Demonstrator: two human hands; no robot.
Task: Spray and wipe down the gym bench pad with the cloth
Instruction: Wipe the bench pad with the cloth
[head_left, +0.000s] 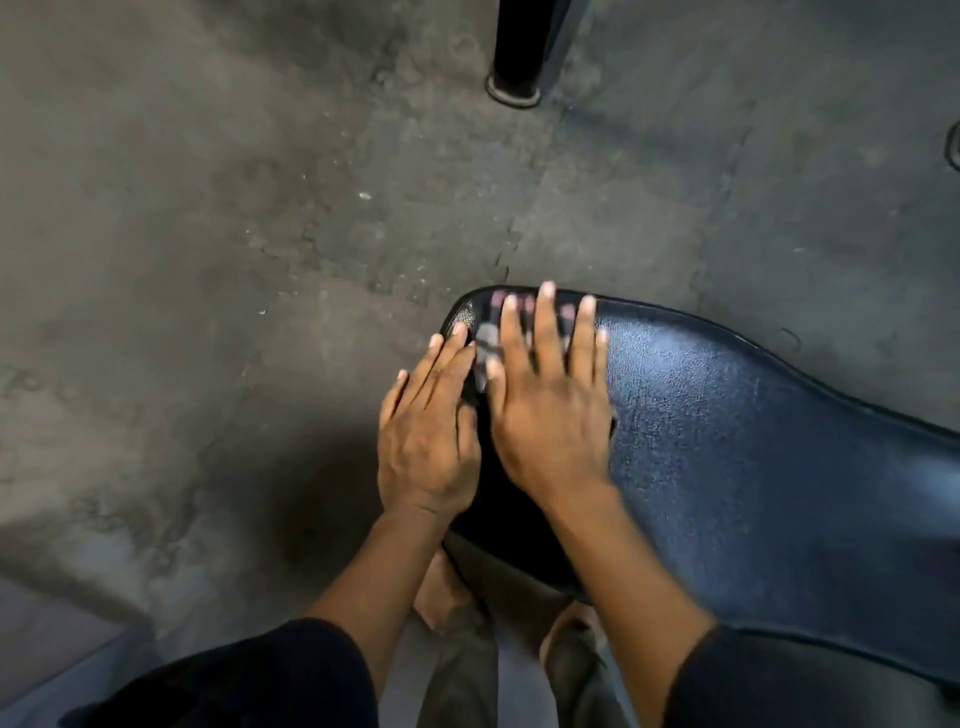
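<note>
Near the rounded end of the bench pad (753, 441), I am pressing both of my hands down flat. I am keeping my right hand (550, 410) on top of the dark, glossy padding, and its fingers (545, 332) are lying straight and spread apart, reaching almost to the pad's far edge. I am holding nothing in a closed grip there; I am only pinning the cloth (488, 343) beneath the palm and fingers. That cloth is showing as a blurred, checked patch of pale and dark squares, peeking out between my spread fingers and beside my thumb, at the very tip of the pad. I am resting my left hand (426, 441) just beside the right one, at the pad's left rim, with its fingers extended and close together, the fingertips touching the padding's curved edge next to the cloth. Whether the left hand is touching the cloth itself, I cannot tell. Dark sleeves (291, 675) are covering my forearms partway. Below the pad, my bare feet (441, 592) are standing on the worn grey floor (208, 208), and a black post (517, 52) is rising from that floor well beyond the bench.
</note>
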